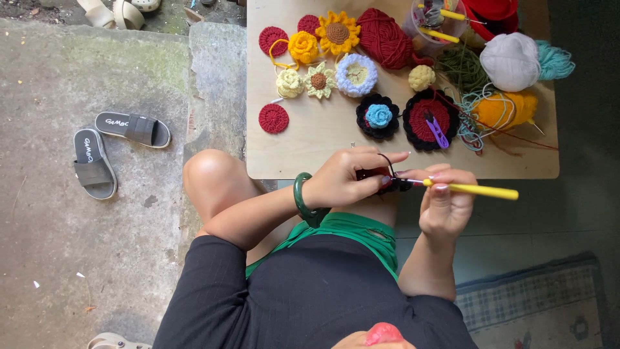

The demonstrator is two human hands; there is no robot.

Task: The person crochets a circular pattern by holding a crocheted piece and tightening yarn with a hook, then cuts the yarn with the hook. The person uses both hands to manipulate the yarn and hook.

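A pale wooden board (pixel 310 145) fills the upper middle of the frame, and finished crochet pieces lie spread across it: a dark red ball of yarn (pixel 385 37) near the top, a yellow crocheted sunflower with a brown centre (pixel 337 32) just left of it, a black and red round piece (pixel 430 119) at centre right with a purple clip on it, and a flat red crocheted disc (pixel 274 119) toward the board's left edge. At left of the frame a pair of grey slide sandals (pixel 116 147) sits on the concrete floor. Below the board's lower edge, the left hand (pixel 345 178), a green bangle on its wrist, pinches a small dark crochet piece (pixel 387 179) between thumb and curled fingers, black yarn looped over the index finger. Just right of it, the right hand (pixel 445 203) grips a yellow-handled crochet hook (pixel 475 189) with closed fingers, its tip at the piece.
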